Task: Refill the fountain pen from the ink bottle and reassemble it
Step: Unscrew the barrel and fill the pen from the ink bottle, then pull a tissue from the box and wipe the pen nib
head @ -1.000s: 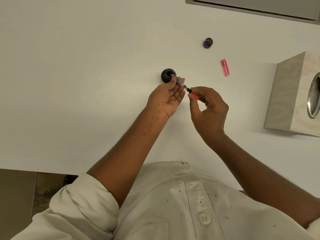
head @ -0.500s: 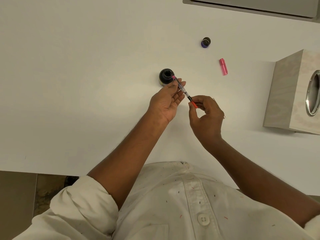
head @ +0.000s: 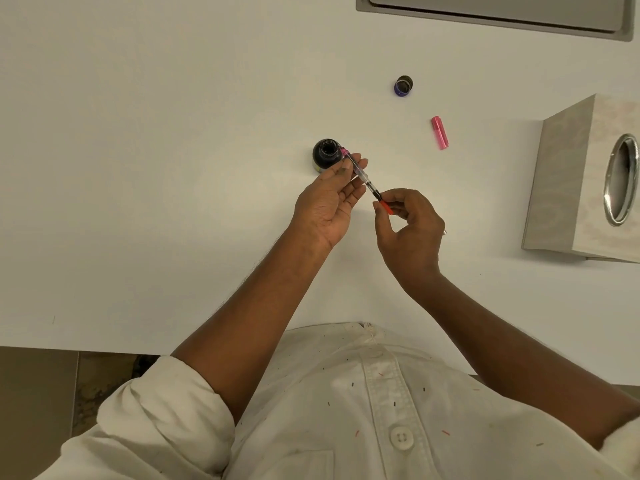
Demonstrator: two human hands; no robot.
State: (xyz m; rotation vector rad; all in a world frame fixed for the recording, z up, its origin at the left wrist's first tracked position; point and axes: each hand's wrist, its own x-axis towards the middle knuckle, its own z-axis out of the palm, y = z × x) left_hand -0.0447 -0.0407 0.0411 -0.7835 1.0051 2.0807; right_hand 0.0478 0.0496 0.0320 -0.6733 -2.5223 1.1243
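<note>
**Op:** Materials check?

**Eng:** The pen (head: 360, 174) you're holding is a thin clear plastic tube, pink at the far tip. The near end has a black collar, then a red knob (head: 386, 207). The ink bottle (head: 326, 154) is round dark glass with its mouth open, standing upright on the matte white worktop (head: 173, 168). The bottle cap (head: 403, 86) is small and round with purple sides, and it lies well apart, further back. A pink cylinder (head: 440, 132), translucent, lies on its side to the right. A pale wood-grain box (head: 568, 174) with an oval metal-rimmed opening sits at the right edge.

**Op:** Grip?

**Eng:** Your left hand (head: 329, 202) is palm up, with thumb and fingers (head: 356, 188) pinching the clear mid-section. Your right hand (head: 408, 226) pinches the red knob between thumb and forefinger, other fingers loosely curled. The pen slants up-left from the right hand. Its pink tip is just beside the bottle's near-right rim, and I can't tell whether it touches.
</note>
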